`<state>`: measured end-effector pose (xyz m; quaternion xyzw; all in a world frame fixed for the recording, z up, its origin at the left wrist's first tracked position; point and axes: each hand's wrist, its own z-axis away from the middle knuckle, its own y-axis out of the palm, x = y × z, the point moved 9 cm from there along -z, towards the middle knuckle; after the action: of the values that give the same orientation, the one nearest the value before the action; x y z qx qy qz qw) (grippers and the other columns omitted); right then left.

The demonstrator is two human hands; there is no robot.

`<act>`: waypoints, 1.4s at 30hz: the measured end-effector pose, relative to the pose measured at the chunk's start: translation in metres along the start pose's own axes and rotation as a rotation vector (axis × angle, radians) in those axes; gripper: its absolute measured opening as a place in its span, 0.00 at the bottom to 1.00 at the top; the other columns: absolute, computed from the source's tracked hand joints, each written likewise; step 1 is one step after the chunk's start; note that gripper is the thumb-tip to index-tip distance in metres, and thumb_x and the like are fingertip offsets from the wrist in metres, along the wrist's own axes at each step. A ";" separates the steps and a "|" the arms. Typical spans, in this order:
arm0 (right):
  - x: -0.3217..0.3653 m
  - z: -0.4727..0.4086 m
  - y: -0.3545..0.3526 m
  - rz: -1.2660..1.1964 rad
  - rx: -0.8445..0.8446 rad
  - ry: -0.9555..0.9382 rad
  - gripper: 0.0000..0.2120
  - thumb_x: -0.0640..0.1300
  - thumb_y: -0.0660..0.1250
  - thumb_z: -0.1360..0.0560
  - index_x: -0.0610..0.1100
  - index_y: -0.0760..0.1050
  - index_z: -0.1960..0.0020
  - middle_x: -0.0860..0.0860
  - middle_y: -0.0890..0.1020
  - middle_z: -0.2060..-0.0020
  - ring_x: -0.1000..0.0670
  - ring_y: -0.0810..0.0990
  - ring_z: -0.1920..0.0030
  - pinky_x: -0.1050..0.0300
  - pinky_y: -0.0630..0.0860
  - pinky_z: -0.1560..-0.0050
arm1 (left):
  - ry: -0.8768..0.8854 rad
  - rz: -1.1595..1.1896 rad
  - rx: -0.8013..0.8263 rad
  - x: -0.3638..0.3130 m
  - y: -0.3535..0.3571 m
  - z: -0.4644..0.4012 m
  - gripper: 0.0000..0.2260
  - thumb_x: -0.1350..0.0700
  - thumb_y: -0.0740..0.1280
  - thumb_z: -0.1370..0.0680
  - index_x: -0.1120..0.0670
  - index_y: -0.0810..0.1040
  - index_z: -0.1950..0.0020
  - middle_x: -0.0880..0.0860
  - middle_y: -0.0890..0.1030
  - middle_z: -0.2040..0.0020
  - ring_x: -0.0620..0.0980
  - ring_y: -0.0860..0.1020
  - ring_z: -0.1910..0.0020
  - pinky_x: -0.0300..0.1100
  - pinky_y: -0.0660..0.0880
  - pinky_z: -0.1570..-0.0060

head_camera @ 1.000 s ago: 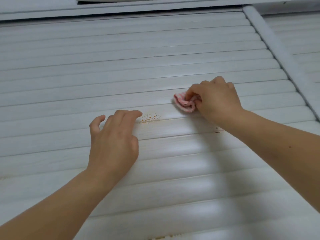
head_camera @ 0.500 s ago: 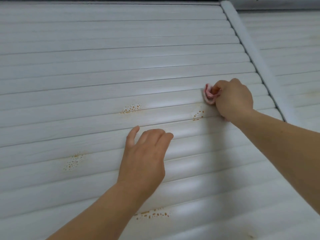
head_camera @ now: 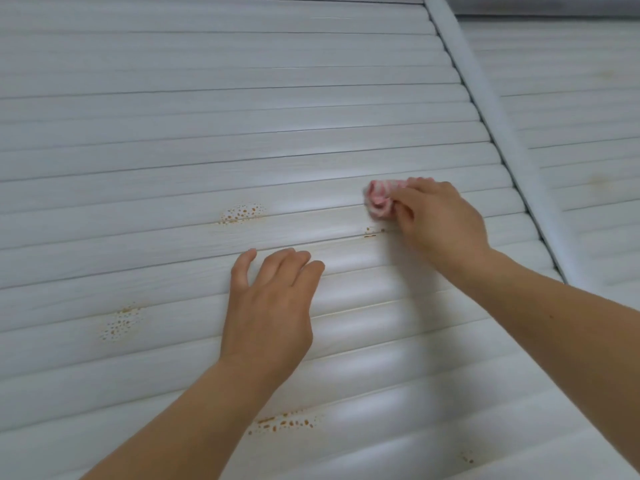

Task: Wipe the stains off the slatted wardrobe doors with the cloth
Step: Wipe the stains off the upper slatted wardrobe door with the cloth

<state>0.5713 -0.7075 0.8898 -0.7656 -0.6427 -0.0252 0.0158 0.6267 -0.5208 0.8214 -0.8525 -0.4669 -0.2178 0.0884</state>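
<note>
The cloth is small, pink and white, and all scrunched up into a little ball. It is too bunched up to have a long side or to point any way. The right hand holds it tight with curled fingers and presses it on the white slatted door. The cloth pokes out on the left of that hand, by the fingertips.

The door's slats are long and run from side to side, tilting up a bit to the right. Just under the cloth are a few tiny orange dots. A bigger patch of orange spots sits well to the left of the cloth. Another spotty patch is lower on the left, and one more stain is near the bottom.

The left hand lies on the slats below the cloth, with loose fingers and nothing in it. A thick white post stands between this door and the next door.
</note>
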 end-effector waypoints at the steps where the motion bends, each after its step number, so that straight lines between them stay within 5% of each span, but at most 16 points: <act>1: -0.015 0.000 -0.002 -0.004 -0.010 0.056 0.15 0.43 0.56 0.20 0.47 0.77 0.39 0.46 0.76 0.40 0.40 0.70 0.41 0.48 0.71 0.49 | 0.010 -0.002 -0.002 0.000 0.000 0.000 0.22 0.62 0.53 0.34 0.53 0.79 0.46 0.51 0.81 0.46 0.52 0.79 0.45 0.53 0.58 0.37; 8: -0.007 0.011 0.006 -0.071 -0.047 0.231 0.24 0.51 0.48 0.26 0.42 0.79 0.47 0.41 0.79 0.45 0.37 0.73 0.41 0.43 0.70 0.42 | -0.008 0.052 -0.023 0.004 -0.001 0.001 0.22 0.62 0.52 0.34 0.53 0.77 0.46 0.52 0.81 0.46 0.51 0.80 0.47 0.52 0.59 0.37; 12: 0.068 0.033 0.007 -0.116 -0.124 -0.006 0.20 0.51 0.53 0.25 0.43 0.81 0.51 0.42 0.81 0.53 0.38 0.77 0.51 0.48 0.70 0.50 | -0.072 0.131 -0.033 0.008 -0.001 0.001 0.19 0.62 0.50 0.37 0.48 0.69 0.50 0.49 0.80 0.47 0.50 0.80 0.50 0.49 0.57 0.37; 18: 0.077 0.058 0.009 -0.112 -0.134 -0.238 0.16 0.48 0.58 0.24 0.45 0.81 0.47 0.45 0.81 0.52 0.39 0.79 0.50 0.48 0.77 0.55 | -0.056 0.109 -0.065 0.008 -0.006 0.000 0.16 0.62 0.50 0.36 0.48 0.66 0.53 0.47 0.80 0.51 0.49 0.80 0.55 0.49 0.56 0.38; 22: 0.027 0.052 -0.002 0.019 -0.142 -0.095 0.13 0.50 0.60 0.26 0.47 0.82 0.51 0.47 0.81 0.54 0.40 0.78 0.52 0.50 0.76 0.62 | -0.040 0.084 -0.062 0.007 -0.007 0.000 0.16 0.63 0.51 0.36 0.50 0.69 0.54 0.48 0.80 0.51 0.50 0.80 0.57 0.49 0.55 0.38; 26: -0.028 0.046 -0.001 0.095 -0.040 0.214 0.13 0.48 0.56 0.20 0.48 0.76 0.40 0.48 0.75 0.40 0.40 0.69 0.40 0.49 0.70 0.55 | -0.043 0.067 -0.056 0.006 -0.007 0.001 0.16 0.63 0.52 0.36 0.50 0.71 0.54 0.48 0.80 0.52 0.50 0.80 0.57 0.49 0.57 0.39; 29: -0.027 0.044 -0.003 0.121 -0.030 0.325 0.13 0.44 0.53 0.19 0.45 0.73 0.40 0.47 0.73 0.41 0.40 0.67 0.39 0.51 0.66 0.56 | -0.052 0.063 -0.051 0.007 -0.006 0.000 0.17 0.64 0.52 0.36 0.51 0.73 0.54 0.48 0.80 0.52 0.49 0.80 0.57 0.48 0.57 0.40; 34: 0.044 0.046 0.009 0.091 -0.010 0.149 0.11 0.43 0.58 0.21 0.45 0.74 0.40 0.45 0.74 0.40 0.40 0.68 0.38 0.45 0.69 0.50 | -0.077 0.037 -0.049 0.006 -0.006 -0.001 0.17 0.63 0.51 0.37 0.51 0.73 0.55 0.47 0.79 0.56 0.50 0.79 0.59 0.49 0.57 0.41; 37: 0.072 0.042 0.005 0.025 -0.084 -0.008 0.06 0.40 0.70 0.29 0.43 0.80 0.52 0.44 0.80 0.55 0.38 0.77 0.52 0.47 0.71 0.60 | -0.086 0.016 -0.038 0.006 -0.005 -0.002 0.17 0.63 0.51 0.36 0.51 0.74 0.55 0.46 0.78 0.57 0.50 0.79 0.60 0.49 0.56 0.40; 42: 0.014 0.037 -0.002 0.113 0.000 0.149 0.11 0.49 0.59 0.21 0.48 0.77 0.44 0.47 0.75 0.46 0.41 0.70 0.42 0.51 0.64 0.57 | -0.057 0.012 -0.035 0.006 -0.006 -0.002 0.17 0.64 0.52 0.35 0.51 0.74 0.55 0.47 0.79 0.55 0.51 0.79 0.59 0.50 0.56 0.39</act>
<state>0.5722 -0.6914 0.8532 -0.7965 -0.5956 -0.0810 0.0648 0.6238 -0.5140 0.8252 -0.8626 -0.4602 -0.2010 0.0616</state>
